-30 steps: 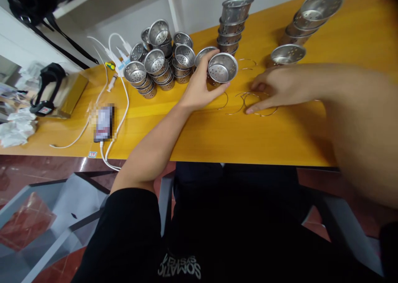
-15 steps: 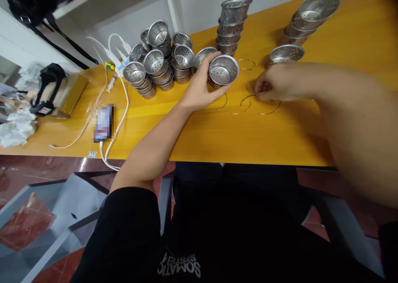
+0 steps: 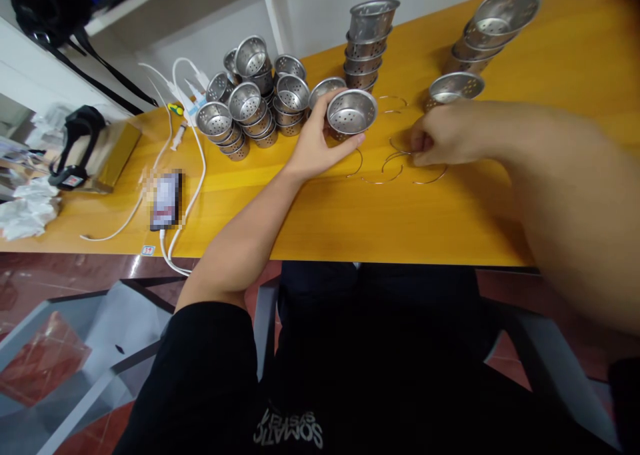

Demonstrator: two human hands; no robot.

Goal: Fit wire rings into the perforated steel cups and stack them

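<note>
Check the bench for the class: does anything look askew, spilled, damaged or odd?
The far-right cup stack looks tilted, though the wide lens may exaggerate that. Several curved wires lie scattered on the table near the right hand, which looks untidy beside the stacked cups. I see no spill or clear damage.

Perforated steel cup (image 3: 351, 113), rim up, held between your left thumb (image 3: 350, 147) and fingers (image 3: 325, 105). Thin curved wires (image 3: 382, 183) loose just beside your right fingertips (image 3: 420, 155); one wire (image 3: 399, 154) looks pinched there.
</note>
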